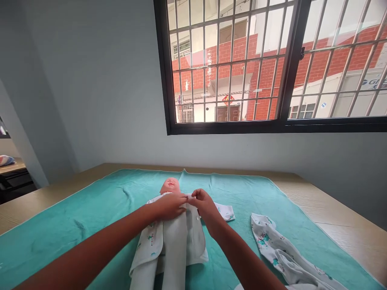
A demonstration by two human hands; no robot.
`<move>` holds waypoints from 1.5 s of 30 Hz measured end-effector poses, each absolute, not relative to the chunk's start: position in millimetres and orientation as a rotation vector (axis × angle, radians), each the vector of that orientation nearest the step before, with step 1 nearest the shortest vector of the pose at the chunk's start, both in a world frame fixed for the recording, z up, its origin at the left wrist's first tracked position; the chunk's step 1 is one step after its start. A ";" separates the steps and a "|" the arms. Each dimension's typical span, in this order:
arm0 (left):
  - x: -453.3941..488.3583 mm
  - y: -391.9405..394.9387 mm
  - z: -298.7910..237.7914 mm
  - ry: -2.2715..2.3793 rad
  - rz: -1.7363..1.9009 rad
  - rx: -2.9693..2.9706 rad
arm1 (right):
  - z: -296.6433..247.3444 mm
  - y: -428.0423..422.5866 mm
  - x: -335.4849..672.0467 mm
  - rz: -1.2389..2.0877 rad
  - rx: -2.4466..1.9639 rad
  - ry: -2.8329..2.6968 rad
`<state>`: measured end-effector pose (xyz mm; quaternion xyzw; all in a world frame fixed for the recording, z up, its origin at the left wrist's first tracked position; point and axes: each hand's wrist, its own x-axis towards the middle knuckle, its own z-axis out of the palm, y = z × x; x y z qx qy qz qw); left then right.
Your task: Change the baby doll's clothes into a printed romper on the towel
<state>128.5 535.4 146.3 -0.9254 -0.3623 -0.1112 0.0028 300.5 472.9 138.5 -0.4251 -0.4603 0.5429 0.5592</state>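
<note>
A baby doll (171, 184) lies on its back on a green-blue cloth, its head away from me. White clothing covers its legs, and a white printed baby jacket (151, 239) is spread open around its body. My left hand (171, 206) reaches across the doll's chest, its fingers closed at the jacket's neck edge near the shoulder. Right beside it, my right hand (205, 203) pinches the jacket's edge at the same shoulder. The fingertips of both hands meet there and partly hide the fabric. One jacket sleeve (225, 211) lies stretched out to the right, behind my right hand.
White printed baby trousers (281, 249) lie loosely on the right of the green-blue cloth (99, 217). The cloth covers most of a wooden table (338, 215). Behind the table stand a grey wall (127, 100) and a barred window (226, 68).
</note>
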 end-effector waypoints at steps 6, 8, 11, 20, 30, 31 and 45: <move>29.8 539.7 113.4 -1.461 -0.795 -2.848 | 112.0 450.3 261.3 0.913 -1.039 -1.644; 21.2 535.5 89.0 -1.491 -1.079 -2.850 | 102.0 439.9 245.7 0.780 -1.081 -1.806; 39.7 523.4 68.5 -1.570 -1.481 -2.813 | 88.7 431.5 233.2 0.523 -1.114 -1.946; 59.7 539.6 89.6 -1.289 -1.548 -2.613 | 94.8 455.2 261.3 0.753 -1.487 -1.548; 26.0 561.7 60.3 -1.700 -0.986 -2.432 | 118.5 520.5 243.3 0.483 -1.812 -1.781; 24.6 560.0 62.4 -1.713 -0.948 -2.437 | 121.9 522.5 240.6 0.455 -1.802 -1.793; 27.8 550.2 68.2 -1.903 -0.632 -2.309 | 98.6 553.5 223.4 0.497 -1.422 -1.598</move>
